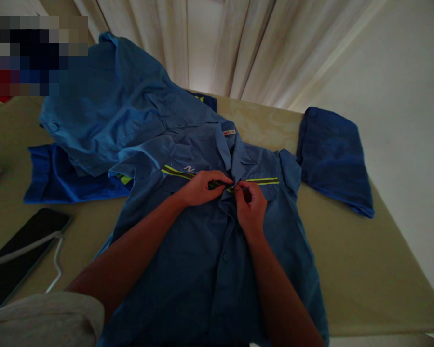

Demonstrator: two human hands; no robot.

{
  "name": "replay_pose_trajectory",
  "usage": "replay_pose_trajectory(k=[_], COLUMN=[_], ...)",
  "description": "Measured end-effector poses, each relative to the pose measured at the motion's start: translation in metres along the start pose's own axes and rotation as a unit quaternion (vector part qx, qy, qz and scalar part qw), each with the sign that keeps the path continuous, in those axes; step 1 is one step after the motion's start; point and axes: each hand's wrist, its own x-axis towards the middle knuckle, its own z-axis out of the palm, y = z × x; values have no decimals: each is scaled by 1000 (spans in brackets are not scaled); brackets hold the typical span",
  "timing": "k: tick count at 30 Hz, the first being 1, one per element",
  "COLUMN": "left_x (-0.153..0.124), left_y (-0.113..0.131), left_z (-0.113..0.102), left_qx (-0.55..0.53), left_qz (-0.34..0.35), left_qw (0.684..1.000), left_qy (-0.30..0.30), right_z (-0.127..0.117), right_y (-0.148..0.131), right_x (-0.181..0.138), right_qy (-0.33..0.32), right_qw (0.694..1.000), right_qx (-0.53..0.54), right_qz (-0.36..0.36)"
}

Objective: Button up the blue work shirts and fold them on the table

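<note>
A blue work shirt [181, 270] lies front up on the table, collar away from me, with a yellow-green and dark stripe across its chest. At the middle of that stripe, my left hand [205, 187] pinches the front edge of the shirt between thumb and fingers. Close against it, my right hand [251, 205] pinches the same edge from the other side. Whatever small part sits between the fingertips is hidden. Lower on the front, a button [224, 256] shows on the cloth. Under the collar is a small white label [229, 132].
Another blue garment [130, 101] is heaped at the back left over darker blue cloth [75, 178]. Folded dark blue cloth [334, 156] lies at the right. A phone [29, 255] with a white cable [58, 260] rests at the left. Curtains [238, 48] hang behind the table [376, 289].
</note>
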Motion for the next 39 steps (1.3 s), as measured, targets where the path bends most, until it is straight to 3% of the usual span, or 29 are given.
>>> replay_pose_trajectory(k=[6, 21, 39], left_x=[1, -1, -1], left_y=[3, 3, 2], left_z=[4, 12, 11], left_qx=[40, 187, 205], left_qz=[-19, 29, 43], left_qw=[999, 982, 978], left_qy=[18, 26, 21], right_z=[0, 0, 1], right_y=[-1, -4, 0], right_x=[-1, -2, -1], right_qy=[4, 9, -21], right_qw=[1000, 1000, 1000], right_qx=[-12, -22, -1], right_qz=[7, -13, 18])
